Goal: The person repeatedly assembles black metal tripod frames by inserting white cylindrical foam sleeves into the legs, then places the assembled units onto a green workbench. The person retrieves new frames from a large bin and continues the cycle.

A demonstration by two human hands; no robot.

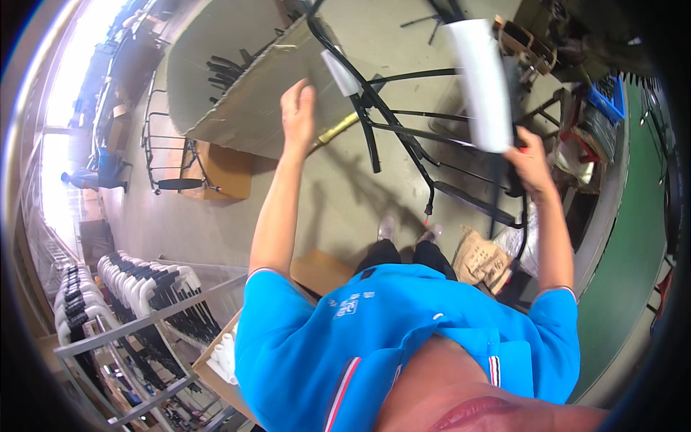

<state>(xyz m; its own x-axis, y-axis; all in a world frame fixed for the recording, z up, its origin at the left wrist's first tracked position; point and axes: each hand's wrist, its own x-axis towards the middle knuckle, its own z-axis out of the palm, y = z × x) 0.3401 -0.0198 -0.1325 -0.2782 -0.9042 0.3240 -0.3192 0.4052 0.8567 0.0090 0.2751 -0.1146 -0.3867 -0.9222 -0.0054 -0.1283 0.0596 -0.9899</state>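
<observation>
A black tubular metal frame (414, 140), with crossing legs and thin rungs, hangs tilted in front of me. White wrapping sleeves cover parts of it: a large one (481, 86) on the right and a smaller one (340, 72) on the left. My right hand (531, 165) is closed around the frame's right side, just below the large sleeve, and its fingers are partly hidden. My left hand (296, 119) is raised to the left of the frame, apart from it, with nothing visible in it. Behind that hand is a large cardboard box (252, 115).
Black parts (234, 68) show in the big box. A smaller carton (223, 169) and a black wire rack (155, 140) stand at left. White-wrapped tubes (147, 284) hang on a metal rack (151, 313) at lower left. A woven sack (481, 259) lies near my feet; a green surface (633, 237) runs along the right.
</observation>
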